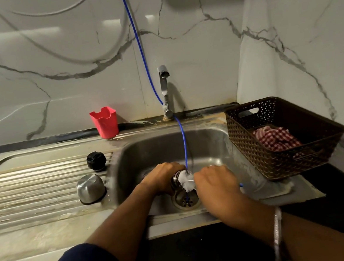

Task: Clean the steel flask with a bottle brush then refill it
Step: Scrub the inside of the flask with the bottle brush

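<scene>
Over the sink basin (pixel 205 145) my left hand (pixel 163 178) grips the steel flask (pixel 176 179), which lies sideways with its threaded mouth facing right; most of its body is hidden under my fingers. White bristles of the bottle brush (pixel 186 179) stick out at the flask's mouth. My right hand (pixel 215 182) holds the brush handle, whose blue end (pixel 241 185) shows past my knuckles. The flask's steel cup lid (pixel 90 188) and black stopper (pixel 96 161) stand on the ribbed drainboard to the left.
A tap (pixel 165 90) rises behind the basin, with a thin blue hose (pixel 183 142) hanging into it. A red plastic cup (pixel 104 122) stands on the sink's back edge. A brown woven basket (pixel 287 163) holding a red checked cloth (pixel 276 138) sits at the right. The drain (pixel 186 200) lies below my hands.
</scene>
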